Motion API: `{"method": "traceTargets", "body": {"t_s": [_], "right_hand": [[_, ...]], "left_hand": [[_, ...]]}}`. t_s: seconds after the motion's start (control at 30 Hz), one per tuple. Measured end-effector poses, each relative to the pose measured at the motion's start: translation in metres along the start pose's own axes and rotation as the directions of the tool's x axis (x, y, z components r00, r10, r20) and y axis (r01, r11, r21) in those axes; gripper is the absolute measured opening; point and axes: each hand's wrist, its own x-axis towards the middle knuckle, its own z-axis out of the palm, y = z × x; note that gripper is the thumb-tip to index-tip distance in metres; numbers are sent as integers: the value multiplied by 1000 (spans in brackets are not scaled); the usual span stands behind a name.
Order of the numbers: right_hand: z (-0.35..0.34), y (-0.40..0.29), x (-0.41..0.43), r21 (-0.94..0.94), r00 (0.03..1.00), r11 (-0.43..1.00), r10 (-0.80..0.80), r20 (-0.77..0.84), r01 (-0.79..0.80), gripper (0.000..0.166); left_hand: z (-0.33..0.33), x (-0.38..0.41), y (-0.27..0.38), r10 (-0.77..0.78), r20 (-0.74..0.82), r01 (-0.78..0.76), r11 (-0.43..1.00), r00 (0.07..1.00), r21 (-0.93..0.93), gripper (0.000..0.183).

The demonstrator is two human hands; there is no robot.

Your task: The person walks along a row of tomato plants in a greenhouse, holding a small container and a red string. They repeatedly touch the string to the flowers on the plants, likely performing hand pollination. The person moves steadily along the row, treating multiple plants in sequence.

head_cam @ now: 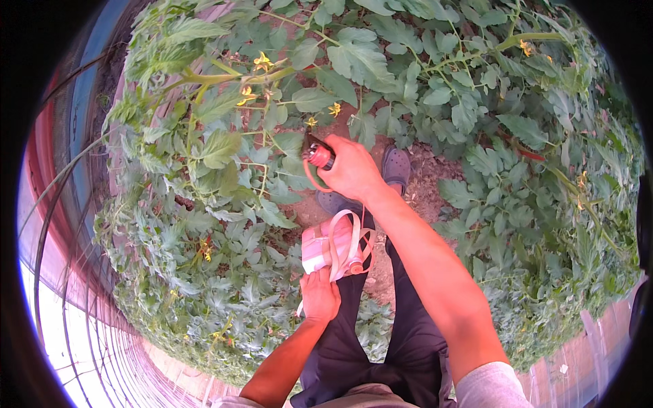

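Observation:
My right hand [349, 166] is closed around a small red and black handheld tool [320, 154], which looks like a spray head. Its dark tip points up beside a yellow tomato flower [311, 122]. A pinkish tube loops below the tool, and a thin line runs from the hand down towards a pale container. That pink-and-white container [317, 250] hangs tilted in front of my left thigh, with an orange cap [356, 267] and a looped whitish strap [334, 245]. My left hand [320, 298] grips its lower edge, the fingertips partly hidden.
Tomato plants [362, 61] with yellow flowers crowd both sides. Thick stems [219, 79] cross at the upper left and right. My clogs [396, 166] stand on a narrow strip of bare soil [431, 178]. Bent rods [61, 178] and plastic sheeting [46, 250] line the left.

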Motion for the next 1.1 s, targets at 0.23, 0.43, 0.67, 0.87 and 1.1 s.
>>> {"method": "traceTargets", "body": {"t_s": [0.23,0.43,0.67,0.87,1.1], "right_hand": [[15,17,14,-23,999,1000,10,-41,-11,36],[1,-2,-25,101,961,992,103,-256,-79,31],[-58,-1,-92,328,900,894,384,-208,-305,28],[-123,-50,-141,59,905,986,165,-392,-155,29],[-181,-107,-122,255,901,964,174,-398,-74,38]], "left_hand": [[6,4,0,-2,-22,2,1000,1000,9,41],[1,5,0,20,-18,-21,998,1000,-54,41],[-1,-6,1,3,-40,-3,1000,999,-2,36],[-11,-23,-16,-32,-38,31,999,999,-24,34],[-44,-33,-30,-136,13,137,988,991,-74,32]]}}
